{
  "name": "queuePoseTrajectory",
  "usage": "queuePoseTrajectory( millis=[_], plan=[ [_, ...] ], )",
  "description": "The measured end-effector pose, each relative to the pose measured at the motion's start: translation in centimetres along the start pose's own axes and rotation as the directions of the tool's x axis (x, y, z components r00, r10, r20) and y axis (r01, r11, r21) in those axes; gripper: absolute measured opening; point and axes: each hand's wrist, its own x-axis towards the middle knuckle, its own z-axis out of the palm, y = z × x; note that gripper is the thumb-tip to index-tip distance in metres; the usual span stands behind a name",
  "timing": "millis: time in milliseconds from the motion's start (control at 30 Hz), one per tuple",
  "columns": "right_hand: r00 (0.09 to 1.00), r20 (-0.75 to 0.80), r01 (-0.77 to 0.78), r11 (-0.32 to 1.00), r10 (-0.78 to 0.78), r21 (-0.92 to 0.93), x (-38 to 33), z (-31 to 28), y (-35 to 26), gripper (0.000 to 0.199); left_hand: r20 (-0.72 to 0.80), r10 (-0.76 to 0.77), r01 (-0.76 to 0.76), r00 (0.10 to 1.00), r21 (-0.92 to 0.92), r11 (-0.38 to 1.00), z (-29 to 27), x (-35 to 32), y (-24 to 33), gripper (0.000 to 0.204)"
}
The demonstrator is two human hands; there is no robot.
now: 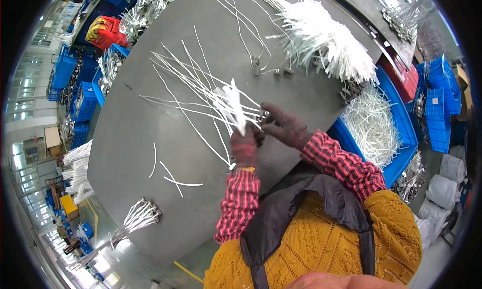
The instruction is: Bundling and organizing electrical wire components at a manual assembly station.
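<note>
Head view: the loose bunch of long, thin white strands [233,103] is up on the dark grey, smooth tabletop [125,158], directly ahead of the person. The long axis is what matters imo: it slants from upper left down to lower right, tails fanned out away from the body, small silvery metal ends [263,117] down between the hands.

The left hand [245,147], in a dark maroon glove, is nearer the bunch, just below its lower end, and looks curled closed around some strands there. The right hand [285,126], same glove, comes in from the right with fingers partly spread and fingertips at the metal ends; can't tell if it's actually pinching one.

Further out, a few short white offcuts [184,184] lie left of the hands, a big fluffy white heap of strips [326,40] sits upper right, and there's a blue plastic bin of white strands [374,126] off the right edge.
</note>
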Motion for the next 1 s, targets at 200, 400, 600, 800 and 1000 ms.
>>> queuePoseTrajectory(
  millis=[200, 400, 600, 800, 1000],
  plan=[
    [0.966, -0.233, -0.203, 0.894, 0.115, -0.400, 12.3, -0.8, -1.6, 0.050, -0.241, -0.109, 0.071, 0.964, -0.163, 0.984, -4.3, 0.9, -0.6, 0.022],
    [0.895, -0.381, -0.363, 0.876, 0.233, -0.317, 16.8, -2.6, 3.5, 0.043, 0.028, -0.009, 0.026, 1.000, -0.680, 0.733, -5.5, -0.6, 0.4, 0.032],
    [0.834, -0.146, -0.416, 0.781, 0.532, 0.466, 10.8, -0.9, 0.8, 0.041, 0.198, -0.005, 0.133, 0.980, -0.639, 0.757, -3.3, -1.6, 2.4, 0.029],
    [0.960, -0.238, -0.224, 0.917, 0.149, -0.329, 15.1, 0.8, 3.3, 0.060, 0.299, 0.085, 0.141, 0.950, -0.658, 0.739, 0.2, -3.4, 0.4, 0.032],
    [0.944, -0.297, -0.214, 0.954, 0.146, -0.210, 13.4, 0.4, 6.5, 0.046, 0.132, 0.060, 0.023, 0.989, -0.552, 0.834, -1.3, -4.8, -0.4, 0.023]
  ],
)
